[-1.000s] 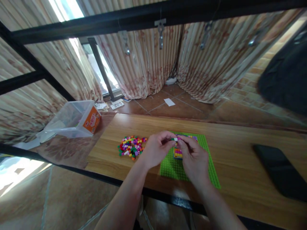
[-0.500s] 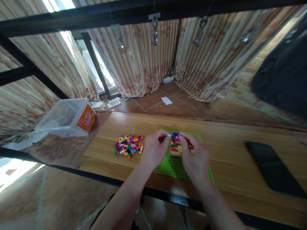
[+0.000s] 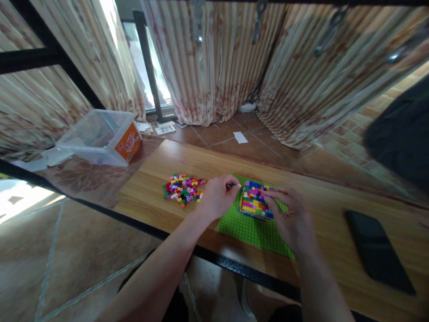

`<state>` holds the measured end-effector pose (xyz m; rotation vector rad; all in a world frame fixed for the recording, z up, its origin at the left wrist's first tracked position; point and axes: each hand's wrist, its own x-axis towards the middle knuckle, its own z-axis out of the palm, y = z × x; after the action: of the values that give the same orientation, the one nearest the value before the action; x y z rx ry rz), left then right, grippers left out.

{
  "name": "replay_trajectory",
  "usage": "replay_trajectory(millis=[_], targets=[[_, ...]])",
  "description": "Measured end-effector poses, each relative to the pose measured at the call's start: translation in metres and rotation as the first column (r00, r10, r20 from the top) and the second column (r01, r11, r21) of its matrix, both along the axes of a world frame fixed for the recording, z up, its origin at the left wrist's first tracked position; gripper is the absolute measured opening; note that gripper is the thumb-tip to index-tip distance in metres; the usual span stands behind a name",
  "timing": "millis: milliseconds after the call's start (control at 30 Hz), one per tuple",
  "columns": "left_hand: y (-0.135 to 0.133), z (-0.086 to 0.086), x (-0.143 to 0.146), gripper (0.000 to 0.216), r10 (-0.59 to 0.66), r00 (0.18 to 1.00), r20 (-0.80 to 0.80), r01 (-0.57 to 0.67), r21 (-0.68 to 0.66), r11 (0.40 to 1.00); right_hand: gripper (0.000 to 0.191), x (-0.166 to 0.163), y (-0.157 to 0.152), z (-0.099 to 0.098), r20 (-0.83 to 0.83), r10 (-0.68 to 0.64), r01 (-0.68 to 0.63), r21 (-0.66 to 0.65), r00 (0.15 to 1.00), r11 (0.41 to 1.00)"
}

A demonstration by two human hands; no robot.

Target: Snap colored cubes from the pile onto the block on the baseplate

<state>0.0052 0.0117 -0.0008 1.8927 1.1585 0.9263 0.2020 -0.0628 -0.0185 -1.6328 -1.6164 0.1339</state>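
A multicoloured block of small toy bricks (image 3: 252, 206) stands on a green studded baseplate (image 3: 241, 230). Just left of the block, my left hand (image 3: 218, 197) is closed in a pinch, with a tiny white brick (image 3: 239, 185) at its fingertips. My right hand (image 3: 291, 213) reaches over the block's right side. Its thumb and fingers pinch a pink brick (image 3: 263, 193) at the top surface; whether that brick is pressed down or loose is hard to see. The right fingers hide part of the block's right edge.
Left of my hands lies a loose pile of coloured bricks (image 3: 183, 190) on the wooden table (image 3: 147, 197). A black phone (image 3: 378, 250) rests at the right. On the floor beyond the table's left end is a clear plastic bin (image 3: 97, 143) with an orange label.
The view has turned and tilted down. My right hand has drawn back to the right over the block, uncovering more of its top. My left hand keeps its pinch beside the block.
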Motion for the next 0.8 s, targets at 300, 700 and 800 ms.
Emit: replay_trajectory(millis=[300, 700, 800], targets=[[-0.001, 0.003, 0.0, 0.012, -0.005, 0.998, -0.067, 0.005, 0.005, 1.0, 0.017, -0.005, 0.007, -0.004, 0.076, -0.007, 0.005, 0.026, 0.997, 1.0], [-0.001, 0.003, -0.001, 0.012, -0.002, 0.997, -0.08, 0.001, -0.009, 1.0, 0.015, -0.011, 0.013, -0.005, 0.028, -0.021, 0.019, 0.075, 0.999, 0.997], [-0.001, 0.003, -0.001, 0.012, 0.0, 0.997, -0.075, -0.001, -0.009, 1.0, 0.016, -0.01, 0.012, -0.005, 0.028, -0.022, 0.02, 0.074, 0.999, 0.997]])
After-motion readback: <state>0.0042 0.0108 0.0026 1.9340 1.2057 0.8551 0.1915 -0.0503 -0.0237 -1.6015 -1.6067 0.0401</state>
